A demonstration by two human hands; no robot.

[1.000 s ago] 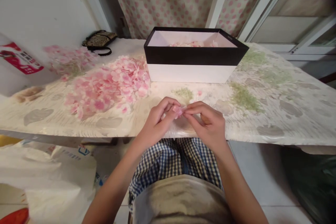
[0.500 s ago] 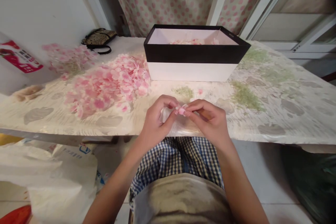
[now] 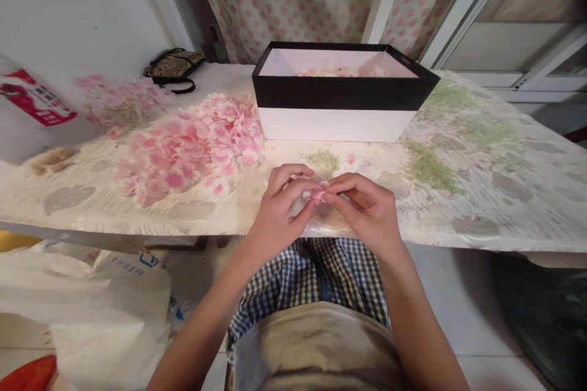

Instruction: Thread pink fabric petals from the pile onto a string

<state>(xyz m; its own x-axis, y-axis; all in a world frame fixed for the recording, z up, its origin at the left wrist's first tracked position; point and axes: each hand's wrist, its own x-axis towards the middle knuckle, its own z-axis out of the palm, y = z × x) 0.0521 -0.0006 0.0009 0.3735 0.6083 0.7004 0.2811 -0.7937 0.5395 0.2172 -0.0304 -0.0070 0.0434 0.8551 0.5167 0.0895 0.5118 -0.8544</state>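
Between my two hands, just above the table's front edge, is a small pink artificial flower (image 3: 318,195). My left hand (image 3: 284,198) pinches it from the left with thumb and index finger, the other fingers curled loosely. From the right, my right hand (image 3: 364,201) grips it between thumb and fingertips. The fingers cover much of the flower. A big heap of pink and white petals (image 3: 197,146) lies left of my hands. Just beyond them is a small clump of thin green pieces (image 3: 322,160), with a loose pink bit (image 3: 351,159) beside it.
A black-rimmed white box (image 3: 337,125) with pink flowers inside stands behind my hands. Green piles (image 3: 431,168) lie to the right. A second petal pile (image 3: 121,98) and a patterned bag (image 3: 177,64) are at the back left. A white plastic sack (image 3: 105,311) sits below the table.
My left hand has shifted slightly right, its fingers now reaching farther over the flower and its index finger closer to the right hand. The right hand stays almost in place.
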